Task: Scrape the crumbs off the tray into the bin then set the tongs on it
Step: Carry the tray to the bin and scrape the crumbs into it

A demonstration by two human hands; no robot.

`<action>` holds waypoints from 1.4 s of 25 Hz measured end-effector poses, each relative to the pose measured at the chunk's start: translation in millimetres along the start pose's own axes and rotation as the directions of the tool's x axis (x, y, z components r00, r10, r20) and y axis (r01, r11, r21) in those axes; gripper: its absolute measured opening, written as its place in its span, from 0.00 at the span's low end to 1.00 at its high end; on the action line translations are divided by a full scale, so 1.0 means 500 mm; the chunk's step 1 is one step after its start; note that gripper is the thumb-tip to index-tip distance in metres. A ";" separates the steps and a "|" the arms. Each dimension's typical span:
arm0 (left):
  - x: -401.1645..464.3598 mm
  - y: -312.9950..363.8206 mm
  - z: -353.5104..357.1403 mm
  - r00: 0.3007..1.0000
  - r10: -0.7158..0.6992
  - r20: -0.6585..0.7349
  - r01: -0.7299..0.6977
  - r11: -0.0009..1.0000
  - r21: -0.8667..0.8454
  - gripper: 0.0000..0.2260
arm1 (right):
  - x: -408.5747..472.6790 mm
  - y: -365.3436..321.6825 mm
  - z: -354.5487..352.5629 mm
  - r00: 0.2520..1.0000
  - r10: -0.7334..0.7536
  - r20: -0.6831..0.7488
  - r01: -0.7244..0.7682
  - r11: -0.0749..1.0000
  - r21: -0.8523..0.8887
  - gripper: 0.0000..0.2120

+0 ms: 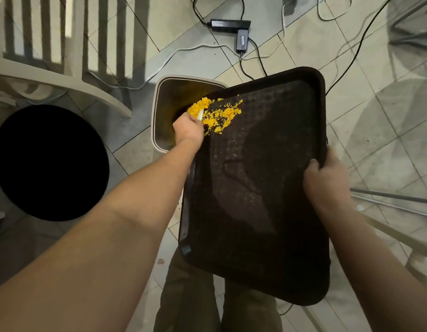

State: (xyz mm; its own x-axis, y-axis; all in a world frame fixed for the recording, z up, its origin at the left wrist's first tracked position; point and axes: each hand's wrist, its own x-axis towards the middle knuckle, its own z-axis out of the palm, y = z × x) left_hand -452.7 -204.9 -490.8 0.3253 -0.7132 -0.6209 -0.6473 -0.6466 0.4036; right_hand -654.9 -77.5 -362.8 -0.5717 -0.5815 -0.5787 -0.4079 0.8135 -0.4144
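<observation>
Right hand (327, 180) gripping tilted tray (262, 188) over bin (160, 111); left hand (188, 130) closed on pale scraper (200, 115), touching yellow crumbs (222, 113)

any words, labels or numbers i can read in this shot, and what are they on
None can be read.
Power adapter on the floor: a pale mark on its top, too small and blurred to read.
Power strip: no legible print.
Tray, bin, scraping tool: no text visible.

The dark tray (258, 188) tilts over the open bin (164, 97); yellow crumbs (219, 113) heap at its far-left corner, above the bin's mouth.
</observation>
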 end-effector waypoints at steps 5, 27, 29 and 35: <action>-0.072 -0.031 -0.002 0.943 0.322 0.083 -0.302 0.934 -0.193 0.03 | -0.006 -0.008 -0.003 1.000 0.000 0.009 0.000 1.000 -0.010 0.16; -0.091 0.073 0.065 0.953 0.296 0.067 -0.280 0.943 -0.181 0.04 | -0.015 0.008 0.007 1.000 -0.001 -0.016 0.000 1.000 -0.024 0.16; -0.070 0.077 0.059 0.972 0.224 0.071 -0.210 0.964 -0.163 0.03 | -0.013 0.011 0.003 1.000 -0.008 -0.019 0.008 1.000 -0.016 0.16; -0.018 0.004 0.010 1.000 -0.005 -0.019 0.004 0.998 -0.070 0.05 | -0.019 0.017 -0.006 0.999 -0.020 -0.026 0.019 1.000 -0.021 0.17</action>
State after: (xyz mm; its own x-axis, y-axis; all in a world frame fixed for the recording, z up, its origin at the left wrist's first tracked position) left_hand -460.3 -198.3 -487.8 0.3417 -0.7147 -0.6102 -0.5962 -0.6668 0.4472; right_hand -655.0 -64.9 -358.6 -0.5822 -0.5971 -0.5519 -0.4335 0.8022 -0.4106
